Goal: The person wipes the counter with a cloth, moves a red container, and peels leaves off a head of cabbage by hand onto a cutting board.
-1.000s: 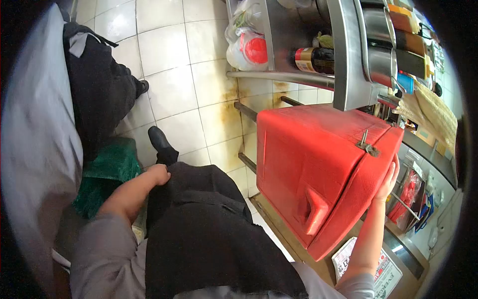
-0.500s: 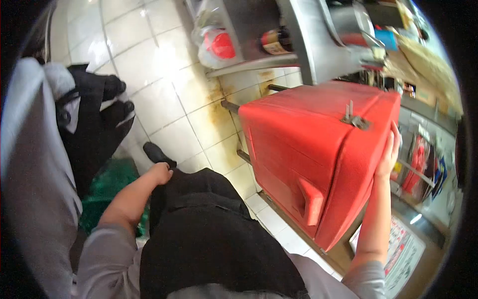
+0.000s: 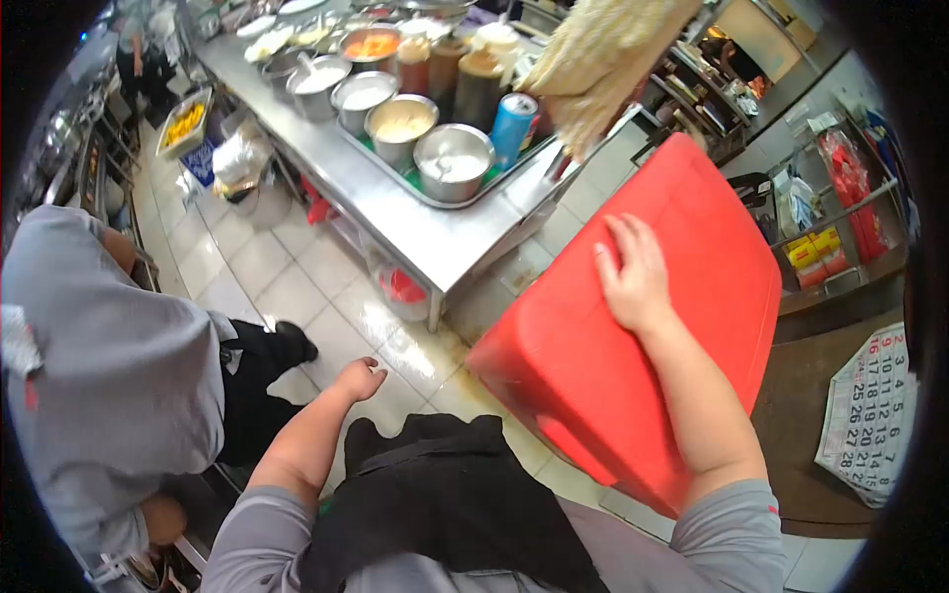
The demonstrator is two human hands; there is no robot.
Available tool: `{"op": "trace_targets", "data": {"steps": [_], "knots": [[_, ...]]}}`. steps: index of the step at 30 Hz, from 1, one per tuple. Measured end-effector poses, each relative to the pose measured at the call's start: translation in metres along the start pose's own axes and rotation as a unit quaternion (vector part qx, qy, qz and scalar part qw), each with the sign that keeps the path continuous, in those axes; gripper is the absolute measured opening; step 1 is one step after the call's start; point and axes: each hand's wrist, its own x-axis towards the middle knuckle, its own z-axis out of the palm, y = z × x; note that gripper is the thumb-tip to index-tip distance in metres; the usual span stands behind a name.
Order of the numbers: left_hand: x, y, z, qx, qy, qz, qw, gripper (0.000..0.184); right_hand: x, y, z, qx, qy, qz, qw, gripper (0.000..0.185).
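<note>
My right hand (image 3: 633, 277) lies flat on the lid of a large red cooler box (image 3: 559, 326), fingers spread and holding nothing. The box stands on the floor to my right, with a handle recess low on its near side. My left hand (image 3: 359, 380) hangs over the tiled floor in front of my black apron (image 3: 425, 504). Its fingers are loosely bent and apart, with nothing visible in them. Nearest to that hand are the dark trousers of a co-worker (image 3: 109, 346) in a grey shirt.
A steel counter (image 3: 435, 242) ahead carries metal pots (image 3: 453, 163), sauce bottles and a blue can (image 3: 514, 130). Something pale and wrinkled (image 3: 603, 69) hangs over its right end. A calendar (image 3: 865, 415) is at right. Another person (image 3: 143, 64) stands far left along the aisle.
My view has lifted towards the counter top. My right hand has moved from the box's far edge onto the middle of its lid. My left hand has moved slightly right and lower.
</note>
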Motion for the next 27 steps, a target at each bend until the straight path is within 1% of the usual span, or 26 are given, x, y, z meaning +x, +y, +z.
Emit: {"op": "trace_targets", "data": {"steps": [2, 5, 6, 9, 10, 11, 14, 18, 22, 27], "knots": [[0.006, 0.025, -0.033, -0.004, 0.021, 0.02, 1.0, 0.06, 0.0, -0.002, -0.006, 0.017, -0.015, 0.013, 1.0, 0.048], [0.067, 0.05, -0.081, -0.035, 0.125, 0.059, 0.99, 0.059, 0.006, -0.006, -0.007, 0.028, -0.019, 0.019, 0.999, 0.049], [0.07, 0.072, -0.095, -0.058, 0.163, 0.066, 0.983, 0.055, 0.002, -0.006, -0.011, 0.032, -0.034, 0.026, 0.999, 0.05], [0.157, 0.088, -0.125, -0.087, 0.196, 0.111, 0.97, 0.05, 0.006, -0.011, -0.013, 0.036, -0.044, 0.033, 0.998, 0.05], [0.189, 0.096, -0.141, 0.025, 0.166, 0.243, 0.955, 0.057, 0.008, -0.014, -0.016, 0.034, -0.056, 0.041, 0.997, 0.05], [0.209, 0.098, -0.141, 0.003, 0.184, 0.214, 0.959, 0.058, 0.008, -0.018, -0.017, 0.03, -0.062, 0.052, 0.996, 0.05], [0.273, 0.131, -0.171, -0.016, 0.208, 0.241, 0.948, 0.058, 0.017, -0.024, -0.022, 0.012, -0.088, 0.071, 0.994, 0.051], [0.324, 0.161, -0.194, -0.023, 0.207, 0.262, 0.942, 0.057, 0.025, -0.029, -0.024, 0.01, -0.12, 0.098, 0.988, 0.053], [0.338, 0.165, -0.183, -0.03, 0.196, 0.28, 0.939, 0.057, 0.031, -0.03, -0.022, 0.007, -0.131, 0.102, 0.986, 0.053], [0.328, 0.156, -0.17, -0.044, 0.196, 0.292, 0.935, 0.056, 0.034, -0.026, -0.02, 0.012, -0.146, 0.097, 0.985, 0.054]]}}
